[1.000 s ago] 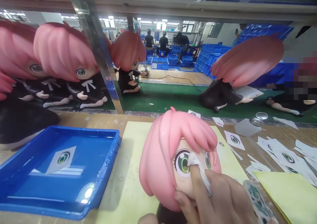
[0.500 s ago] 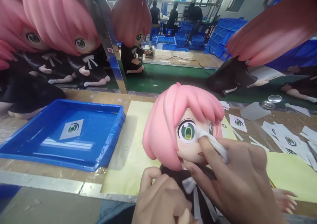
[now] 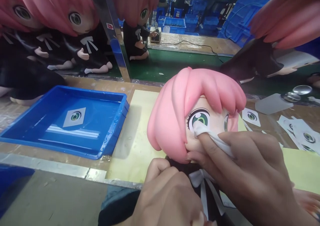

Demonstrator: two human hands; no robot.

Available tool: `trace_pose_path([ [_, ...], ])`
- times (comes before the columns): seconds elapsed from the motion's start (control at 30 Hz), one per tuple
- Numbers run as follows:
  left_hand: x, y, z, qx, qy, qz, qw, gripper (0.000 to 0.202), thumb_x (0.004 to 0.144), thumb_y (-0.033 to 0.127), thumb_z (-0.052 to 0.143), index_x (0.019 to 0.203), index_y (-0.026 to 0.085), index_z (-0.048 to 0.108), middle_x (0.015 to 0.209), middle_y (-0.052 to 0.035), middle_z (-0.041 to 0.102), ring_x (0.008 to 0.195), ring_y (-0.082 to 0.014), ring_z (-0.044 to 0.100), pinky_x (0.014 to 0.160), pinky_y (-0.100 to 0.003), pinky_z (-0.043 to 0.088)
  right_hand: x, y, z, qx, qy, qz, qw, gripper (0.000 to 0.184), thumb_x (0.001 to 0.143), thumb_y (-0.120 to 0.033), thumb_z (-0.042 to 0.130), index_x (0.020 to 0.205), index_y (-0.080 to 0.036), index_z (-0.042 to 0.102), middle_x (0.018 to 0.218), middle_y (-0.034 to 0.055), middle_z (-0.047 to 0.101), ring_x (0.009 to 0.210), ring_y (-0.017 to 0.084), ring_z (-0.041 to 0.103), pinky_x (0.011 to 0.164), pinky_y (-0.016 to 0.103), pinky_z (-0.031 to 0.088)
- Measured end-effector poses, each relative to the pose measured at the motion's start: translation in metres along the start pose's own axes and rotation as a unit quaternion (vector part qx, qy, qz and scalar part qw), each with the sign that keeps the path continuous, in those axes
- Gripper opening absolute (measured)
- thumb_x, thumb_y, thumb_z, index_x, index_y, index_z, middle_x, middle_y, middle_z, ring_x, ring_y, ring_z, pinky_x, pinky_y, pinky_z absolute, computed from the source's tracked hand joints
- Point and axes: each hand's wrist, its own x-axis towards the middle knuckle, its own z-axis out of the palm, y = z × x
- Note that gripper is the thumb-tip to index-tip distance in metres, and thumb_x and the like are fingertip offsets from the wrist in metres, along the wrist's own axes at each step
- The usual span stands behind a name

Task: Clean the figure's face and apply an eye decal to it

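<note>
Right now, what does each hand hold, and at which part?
The right hand pinches a white cloth against the doll under its eye. The left hand grips the doll's dark body.

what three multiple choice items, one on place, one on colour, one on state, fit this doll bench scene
1. Where does the eye sticker lie?
A. in the blue tray
B. on the doll's hair
C. on the floor

2. What colour is the hair of the doll?
A. green
B. pink
C. black

3. What is the right hand doing?
A. resting flat on the mat
B. lifting the tray
C. pressing a white cloth under the doll's eye

Answers: 1 A, the square sits in the tray's water; 2 B, the hair is pink; 3 C, the fingers hold the cloth against the face.
</note>
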Motion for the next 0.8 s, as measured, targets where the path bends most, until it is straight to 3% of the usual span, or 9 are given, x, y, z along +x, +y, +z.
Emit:
trace_pose_path([
  [0.13, 0.007, 0.005, 0.002, 0.006, 0.027, -0.025, 0.999, 0.035, 0.09, 0.045, 0.071, 0.07, 0.023, 0.055, 0.065, -0.0019, 0.057, 0.069, -0.0195, 0.058, 0.066, -0.036, 0.05, -0.002, 0.0, -0.007, 0.063, 0.0, -0.005, 0.998, 0.025, 0.099, -0.013, 0.063, 0.123, -0.01, 0.06, 0.103, 0.011, 0.061, 0.089, 0.027, 0.055, 0.081, 0.043, 0.043],
  [0.27, 0.01, 0.008, 0.002, 0.001, 0.046, -0.028, 0.999, 0.035, 0.086, 0.05, 0.075, 0.073, 0.023, 0.057, 0.066, -0.0023, 0.056, 0.07, -0.021, 0.058, 0.067, -0.038, 0.052, -0.004, 0.001, -0.014, 0.099, 0.034, 0.006, 0.994, 0.022, 0.096, -0.015, 0.07, 0.116, -0.011, 0.063, 0.096, 0.0078, 0.062, 0.084, 0.022, 0.056, 0.077, 0.038, 0.045],
  [0.37, 0.006, 0.011, 0.005, -0.004, 0.062, -0.03, 0.998, 0.031, 0.085, 0.045, 0.076, 0.075, 0.023, 0.056, 0.065, -0.0014, 0.055, 0.068, -0.0204, 0.058, 0.066, -0.038, 0.052, -0.007, 0.004, -0.013, 0.049, 0.054, 0.036, 0.997, 0.023, 0.097, -0.024, 0.072, 0.115, -0.013, 0.064, 0.094, 0.0088, 0.06, 0.083, 0.023, 0.055, 0.077, 0.039, 0.045],
  [0.47, 0.001, 0.013, 0.014, -0.005, 0.102, -0.034, 0.994, 0.026, 0.086, 0.033, 0.073, 0.076, 0.024, 0.051, 0.061, 0.0012, 0.051, 0.061, -0.018, 0.055, 0.06, -0.036, 0.048, -0.008, 0.009, -0.007, -0.038, 0.017, 0.041, 0.998, 0.037, 0.1, -0.04, 0.066, 0.12, -0.009, 0.064, 0.098, 0.0176, 0.059, 0.088, 0.034, 0.057, 0.081, 0.048, 0.046],
  [0.57, -0.001, 0.013, 0.025, -0.005, 0.156, -0.033, 0.987, 0.026, 0.087, 0.024, 0.067, 0.076, 0.024, 0.043, 0.056, 0.0042, 0.046, 0.054, -0.0151, 0.05, 0.052, -0.033, 0.039, -0.005, 0.009, -0.001, -0.07, 0.003, 0.021, 0.997, 0.044, 0.097, -0.041, 0.069, 0.122, -0.005, 0.063, 0.102, 0.0225, 0.057, 0.089, 0.041, 0.057, 0.079, 0.052, 0.045],
  [0.73, 0.002, 0.015, 0.02, 0.005, 0.157, -0.007, 0.987, 0.02, 0.085, 0.017, 0.06, 0.08, 0.024, 0.042, 0.057, 0.0046, 0.045, 0.054, -0.0148, 0.049, 0.05, -0.032, 0.034, -0.002, 0.002, -0.003, -0.041, 0.02, -0.009, 0.999, 0.031, 0.098, -0.027, 0.07, 0.122, -0.008, 0.062, 0.09, 0.0112, 0.06, 0.079, 0.029, 0.054, 0.073, 0.043, 0.04],
  [0.8, 0.003, 0.017, 0.01, 0.003, 0.099, -0.011, 0.995, 0.018, 0.084, 0.009, 0.055, 0.084, 0.024, 0.044, 0.061, 0.0041, 0.048, 0.056, -0.0146, 0.051, 0.053, -0.033, 0.037, -0.003, 0.0, -0.004, -0.011, 0.03, -0.005, 0.999, 0.03, 0.096, -0.021, 0.072, 0.121, -0.009, 0.061, 0.091, 0.0099, 0.06, 0.08, 0.027, 0.053, 0.072, 0.042, 0.04],
])
